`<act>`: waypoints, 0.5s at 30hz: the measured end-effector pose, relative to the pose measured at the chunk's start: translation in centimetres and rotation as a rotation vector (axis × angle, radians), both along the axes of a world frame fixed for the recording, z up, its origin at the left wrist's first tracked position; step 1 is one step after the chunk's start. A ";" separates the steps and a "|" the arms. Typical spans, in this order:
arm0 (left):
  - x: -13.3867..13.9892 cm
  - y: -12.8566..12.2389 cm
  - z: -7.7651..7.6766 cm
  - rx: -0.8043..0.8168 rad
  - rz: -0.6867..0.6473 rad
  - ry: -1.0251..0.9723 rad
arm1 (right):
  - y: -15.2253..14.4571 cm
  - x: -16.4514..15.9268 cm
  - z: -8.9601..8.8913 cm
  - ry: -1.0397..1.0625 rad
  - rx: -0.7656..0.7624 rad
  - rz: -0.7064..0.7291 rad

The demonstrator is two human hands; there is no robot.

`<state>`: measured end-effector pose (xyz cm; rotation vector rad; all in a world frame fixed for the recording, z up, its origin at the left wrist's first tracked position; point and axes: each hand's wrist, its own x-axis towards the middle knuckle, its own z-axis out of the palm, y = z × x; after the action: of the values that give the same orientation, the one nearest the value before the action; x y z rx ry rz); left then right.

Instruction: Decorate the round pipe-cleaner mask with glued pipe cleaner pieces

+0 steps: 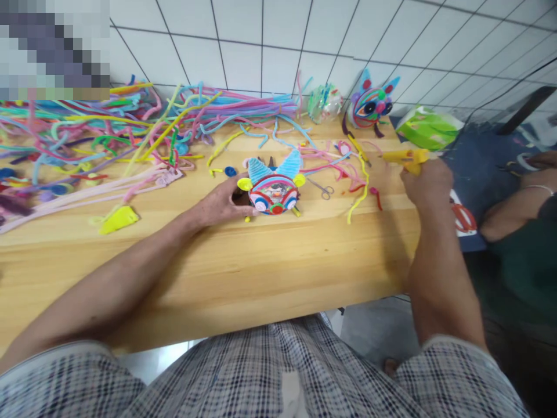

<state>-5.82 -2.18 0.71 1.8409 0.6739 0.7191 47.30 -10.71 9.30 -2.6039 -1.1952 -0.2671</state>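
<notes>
A small animal head made of coiled pipe cleaners (274, 197) stands on the wooden table in front of me. It has light blue pointed ears, yellow side discs and round blue-and-white eyes. My left hand (221, 204) grips its left side, thumb at the lower edge; the other fingers are partly hidden behind it. To the right, above the table's edge, my right hand (429, 180) is closed around a yellow hot glue gun (409, 158), its nozzle pointing left. Scissors (321, 188) lie between the head and the glue gun.
Heaps of coloured pipe cleaners (243, 107) cover the back and left of the table. A finished-looking animal head (369, 107), a clear ball (325, 104) and a green packet (429, 128) stand at the back right. Another person's arm (517, 206) is at far right.
</notes>
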 end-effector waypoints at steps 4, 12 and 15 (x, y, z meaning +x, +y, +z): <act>-0.1 0.1 0.2 0.004 0.008 0.034 | -0.6 -1.9 2.1 0.176 0.235 -0.057; 0.1 -0.4 1.3 -0.073 0.002 -0.036 | -4.3 -8.7 2.5 0.912 0.496 0.482; 0.5 -0.8 1.1 -0.115 -0.005 -0.062 | -5.4 -12.0 2.8 1.014 0.388 0.634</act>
<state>-5.36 -3.03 1.84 1.7084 0.6560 0.7169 35.26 -16.06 12.10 -1.5132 -1.2617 0.7650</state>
